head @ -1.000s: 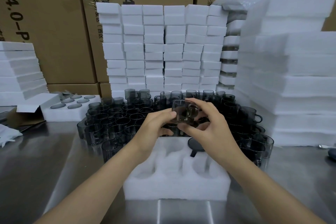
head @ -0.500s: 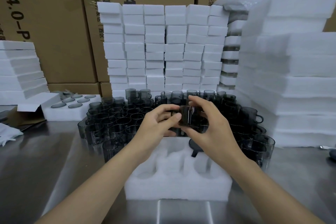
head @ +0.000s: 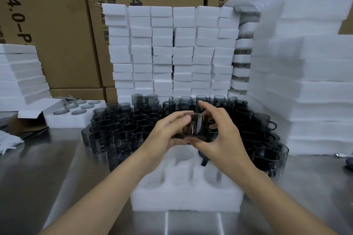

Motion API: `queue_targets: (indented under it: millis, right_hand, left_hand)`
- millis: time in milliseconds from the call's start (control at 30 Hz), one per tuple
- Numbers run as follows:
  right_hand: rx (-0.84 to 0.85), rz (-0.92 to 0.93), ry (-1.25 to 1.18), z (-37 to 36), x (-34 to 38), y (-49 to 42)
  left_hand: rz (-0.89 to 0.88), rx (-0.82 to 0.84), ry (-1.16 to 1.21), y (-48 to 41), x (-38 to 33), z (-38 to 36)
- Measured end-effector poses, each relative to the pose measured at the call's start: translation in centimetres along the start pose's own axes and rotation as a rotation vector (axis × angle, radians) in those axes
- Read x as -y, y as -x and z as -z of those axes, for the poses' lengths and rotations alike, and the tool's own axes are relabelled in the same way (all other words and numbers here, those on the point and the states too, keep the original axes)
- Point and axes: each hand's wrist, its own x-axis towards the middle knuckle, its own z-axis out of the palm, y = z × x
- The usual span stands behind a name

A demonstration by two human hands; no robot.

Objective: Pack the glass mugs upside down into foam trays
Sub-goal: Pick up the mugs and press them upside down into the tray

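Both hands share 1 grip on a smoky grey glass mug, up in the air over the tray!

On the mug's left side the left hand wraps fingers and thumb round it, and the right hand clamps the other side, thumb low, fingers arched over the top; which way up the mug is, I cannot tell. It hangs just above the far edge of the white foam tray, whose round pockets face up on the steel surface. 1 dark mug sits in the tray's far right pocket, handle showing. Behind the hands stands a crowd of upright grey glass mugs. Far left, a second foam tray shows 6 round bases. At the back are white foam blocks in stacks and brown cardboard boxes.
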Motion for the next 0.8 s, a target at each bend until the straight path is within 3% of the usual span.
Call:
queue_targets:
  millis: [167, 367, 533, 700, 800]
  right_hand:
    - [-0.022, 0.056, 0.042, 0.0, -0.2, -0.1]
    - [0.007, 0.118, 0.129, -0.4, -0.4, 0.1]
    - [0.03, 0.025, 0.06, -0.1, -0.3, 0.1]
    - [0.041, 0.037, 0.036, 0.0, 0.0, 0.1]
    - [0.034, 0.03, 0.049, 0.2, -0.1, 0.0]
  left_hand:
    - [0.077, 0.031, 0.171, -0.2, 0.1, 0.2]
    - [0.03, -0.024, 0.064, -0.4, 0.3, 0.1]
    - [0.114, 0.031, 0.299, -0.4, -0.2, 0.8]
    - [0.074, 0.005, 0.31, -0.6, 0.1, 0.8]
    - [0.041, -0.04, 0.177, -0.6, 0.1, 1.0]
